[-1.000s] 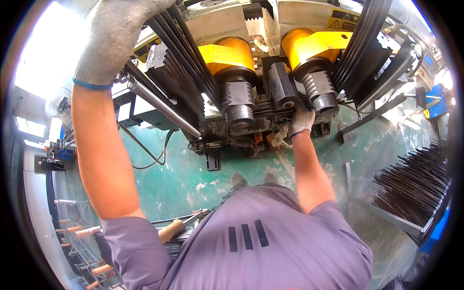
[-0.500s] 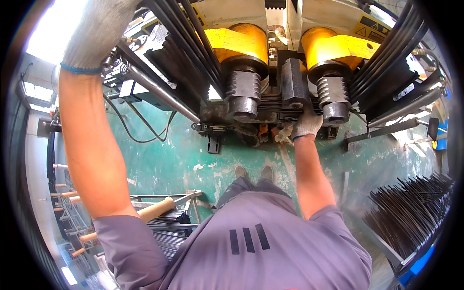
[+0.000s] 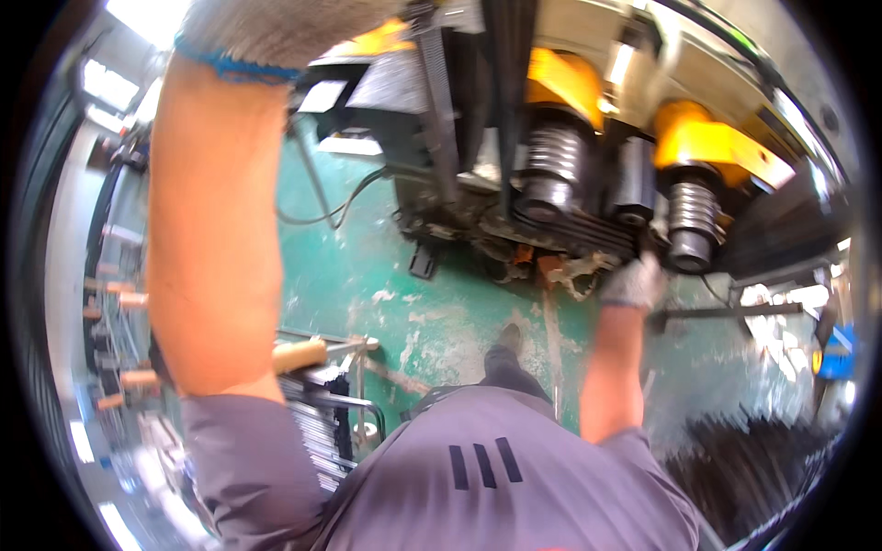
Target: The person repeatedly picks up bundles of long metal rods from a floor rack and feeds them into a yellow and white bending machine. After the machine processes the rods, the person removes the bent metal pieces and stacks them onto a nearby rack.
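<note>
My left arm reaches up at the left. Its gloved hand (image 3: 289,26) is partly cut off by the upper edge, so its fingers are out of sight. My right hand (image 3: 632,282), in a light work glove, is low at the machine, by the ends of several dark rods (image 3: 581,231). Motion blur and the machine hide its fingers, and its grip does not show. Just above it are a dark faceted block (image 3: 634,179) and a ridged metal roller (image 3: 691,216) under a yellow arm (image 3: 703,142). A second ridged roller (image 3: 554,156) stands left of the block.
A rack (image 3: 354,347) with a tan roll and metal rods stands at lower left. At lower right lies a heap of dark rods (image 3: 744,468). A metal bar (image 3: 735,312) juts out right of my right hand. A cable (image 3: 340,207) hangs above the worn green floor (image 3: 441,340).
The view has swung, so the machine appears farther right and tilted. My right hand appears farther right and slightly lower, still near the rods. Only one shoe shows now, and the picture is blurred.
</note>
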The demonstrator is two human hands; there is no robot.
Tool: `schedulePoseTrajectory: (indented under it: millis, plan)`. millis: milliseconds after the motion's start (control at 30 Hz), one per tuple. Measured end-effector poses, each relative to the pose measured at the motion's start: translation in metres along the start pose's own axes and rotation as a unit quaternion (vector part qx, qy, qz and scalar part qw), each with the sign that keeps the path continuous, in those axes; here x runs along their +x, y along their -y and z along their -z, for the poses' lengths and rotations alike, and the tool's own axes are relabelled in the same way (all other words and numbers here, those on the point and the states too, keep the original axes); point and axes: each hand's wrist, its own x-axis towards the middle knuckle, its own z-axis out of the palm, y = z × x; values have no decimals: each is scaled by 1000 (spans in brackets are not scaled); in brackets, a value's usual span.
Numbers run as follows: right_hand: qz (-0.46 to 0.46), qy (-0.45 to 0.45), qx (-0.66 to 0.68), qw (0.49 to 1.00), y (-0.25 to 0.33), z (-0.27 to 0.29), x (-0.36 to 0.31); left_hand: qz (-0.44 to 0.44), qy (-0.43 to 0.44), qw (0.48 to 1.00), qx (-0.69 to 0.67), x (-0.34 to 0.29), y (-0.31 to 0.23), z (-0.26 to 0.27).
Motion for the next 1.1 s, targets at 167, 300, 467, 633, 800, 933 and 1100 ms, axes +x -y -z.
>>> schedulePoseTrajectory:
  millis: [167,300,467,633,800,933,1100]
  plan:
    - [56,116,-174,976,15,66,-79,18,-116,991,-63,-115,-10,41]
    - [93,103,-172,975,3,62,-151,97,-286,940,-160,-237,-33,76]
    - [299,432,-310,792,-44,61,-247,218,-595,752,-179,-443,-33,125]
    - [134,520,-430,726,-129,113,-377,314,-750,578,-67,-667,-46,154]
    - [-53,538,-440,717,-178,170,-495,405,-781,473,-29,-863,-46,165]
    - [-81,559,-536,627,-240,227,-503,483,-759,434,43,-940,-32,156]
    - [-1,606,-590,534,-322,287,-499,644,-635,386,183,-1062,46,134]
